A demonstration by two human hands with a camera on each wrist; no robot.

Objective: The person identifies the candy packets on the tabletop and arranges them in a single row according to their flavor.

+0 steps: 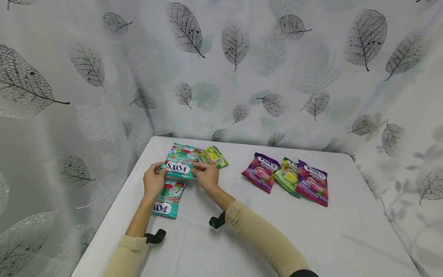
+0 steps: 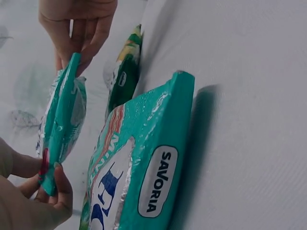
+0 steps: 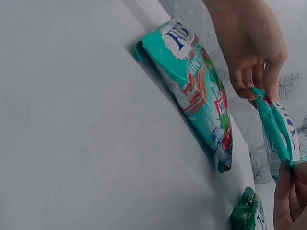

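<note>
Since the left hand (image 1: pixel 154 181) and right hand (image 1: pixel 208 177) both pinch a teal candy bag (image 1: pixel 179 168) just beyond a matching bag (image 1: pixel 170 197), I'd guess it's mid-placement; next probably calls for laying it flat and letting go.

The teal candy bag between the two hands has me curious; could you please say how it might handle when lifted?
The teal candy bag is probably light, since the fingers merely pinch it at its ends. It would likely flex rather than stay stiff, as its flat sealed edge looks thin beside the bulging middle.
</note>
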